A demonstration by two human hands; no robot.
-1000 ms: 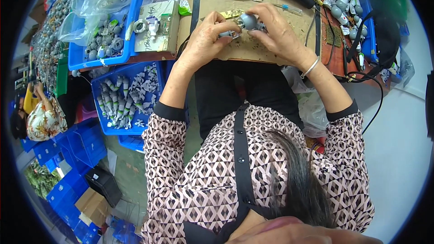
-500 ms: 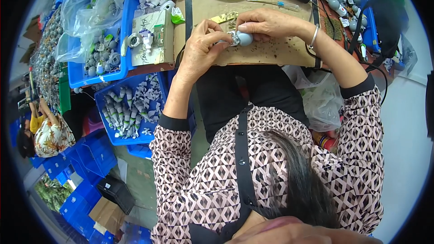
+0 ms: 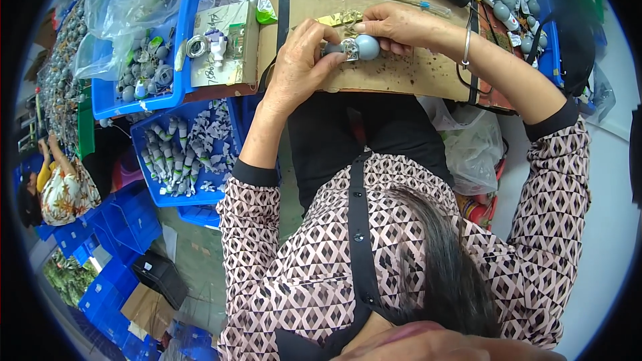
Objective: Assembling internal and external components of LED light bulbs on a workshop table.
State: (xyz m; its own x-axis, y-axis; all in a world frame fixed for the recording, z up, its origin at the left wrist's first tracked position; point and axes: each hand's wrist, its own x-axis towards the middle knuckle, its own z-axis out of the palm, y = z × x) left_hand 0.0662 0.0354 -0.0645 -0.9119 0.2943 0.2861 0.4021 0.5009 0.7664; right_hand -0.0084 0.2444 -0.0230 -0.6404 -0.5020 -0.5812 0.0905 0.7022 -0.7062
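A brown work board (image 3: 311, 3) lies under both hands, its near edge toward the person's lap. The left hand (image 3: 302, 60), the side on which the part is held, is closed, thumb and fingers pinching the grey-headed part (image 3: 366, 47) at its neck end. The right hand (image 3: 399, 29) is half curled from the other side, thumb and forefinger bent close behind the part; whether it touches the part or pinches something small cannot be told. The part lies crosswise over the board's middle, head to the right; whether it rests on the board or hangs just above it is unclear. It looks light and stiff, probably a hollow shell. The smooth round head (image 3: 368, 47) would likely roll or slip under the fingertips, so the narrower neck seems the surer place to hold. The pale, silvery collar (image 3: 350, 49) beside the head appears uneven and perhaps fragile, best spared a hard squeeze. Small dark crumbs (image 3: 409, 71) dot the board nearby.
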